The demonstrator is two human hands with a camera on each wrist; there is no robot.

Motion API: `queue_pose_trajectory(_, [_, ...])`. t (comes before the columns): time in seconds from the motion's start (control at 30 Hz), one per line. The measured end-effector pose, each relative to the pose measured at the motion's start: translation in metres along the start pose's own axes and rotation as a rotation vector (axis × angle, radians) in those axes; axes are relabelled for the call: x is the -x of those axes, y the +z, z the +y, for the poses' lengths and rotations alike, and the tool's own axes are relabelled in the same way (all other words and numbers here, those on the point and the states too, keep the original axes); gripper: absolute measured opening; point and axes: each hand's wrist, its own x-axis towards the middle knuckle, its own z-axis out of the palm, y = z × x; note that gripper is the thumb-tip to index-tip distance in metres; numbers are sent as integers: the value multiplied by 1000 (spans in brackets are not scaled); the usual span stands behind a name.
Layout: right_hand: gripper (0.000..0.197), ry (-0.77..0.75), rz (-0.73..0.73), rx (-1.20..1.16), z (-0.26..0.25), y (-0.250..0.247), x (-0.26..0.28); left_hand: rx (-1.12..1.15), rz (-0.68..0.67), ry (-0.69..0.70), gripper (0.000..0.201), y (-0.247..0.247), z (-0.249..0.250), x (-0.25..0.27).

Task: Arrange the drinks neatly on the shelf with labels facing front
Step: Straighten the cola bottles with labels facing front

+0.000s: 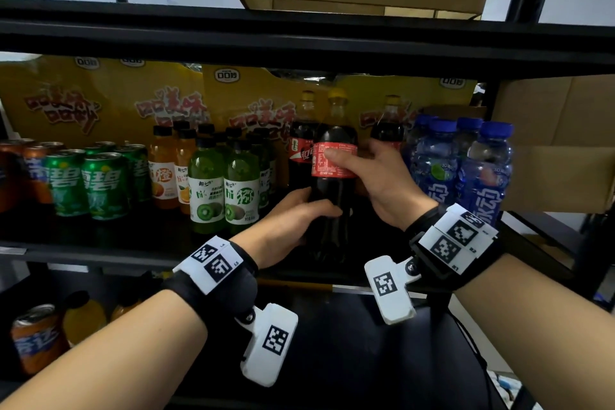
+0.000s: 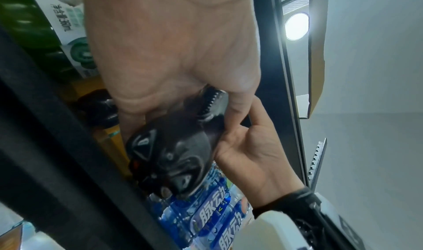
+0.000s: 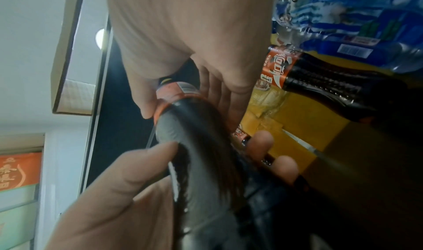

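Cola bottle [image 1: 333, 173] sits at the centre of the head view, upright at the front of the middle shelf [image 1: 100, 251], between the green kiwi drinks [image 1: 223, 190] on its left and the blue bottles [image 1: 466, 163] on its right. Both hands are curled round it: the left hand [image 1: 296, 220] wraps the dark lower body, the right hand [image 1: 376, 176] grips at the red label [image 1: 327, 161], thumb laid across it. The label side facing out seems to be small print, so the step in hand looks like turning the bottle until the logo faces front.

To do that well, the lower hand should steady the base while the upper hand twists, keeping the bottle upright and clear of the neighbouring cola bottle [image 1: 301, 150] just behind on the left, then slide it back into line with that row.

The left wrist view shows the bottle's moulded base [image 2: 169, 159] from below, which the head view hides; whether it touches the shelf is unclear. The right wrist view shows another cola bottle [image 3: 320, 80] behind with its logo turned out, a useful reference.
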Motion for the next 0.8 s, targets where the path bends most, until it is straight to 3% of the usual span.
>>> queue_pose_trajectory(0.27, [52, 14, -76, 207, -5, 1, 4, -177, 134, 142, 47, -3, -7, 0])
queue_pose_trajectory(0.37, [51, -10, -54, 195, -6, 0, 3, -133, 43, 65, 47, -3, -2, 2])
queue_pose_trajectory(0.5, [72, -43, 8, 146, -1, 1, 2, -68, -22, 2, 55, -5, 0, 2])
queue_pose_trajectory(0.63, [85, -22, 13, 130, 4, 2, 2, -70, 54, 79, 43, -7, -7, -1])
queue_pose_trajectory(0.73, [96, -8, 9, 203, 4, 4, 4, -88, 135, 140, 51, -6, -10, -2])
queue_pose_trajectory(0.8, [88, -5, 20, 180, 2, 4, 4, -94, 167, 169, 59, -5, -11, -2])
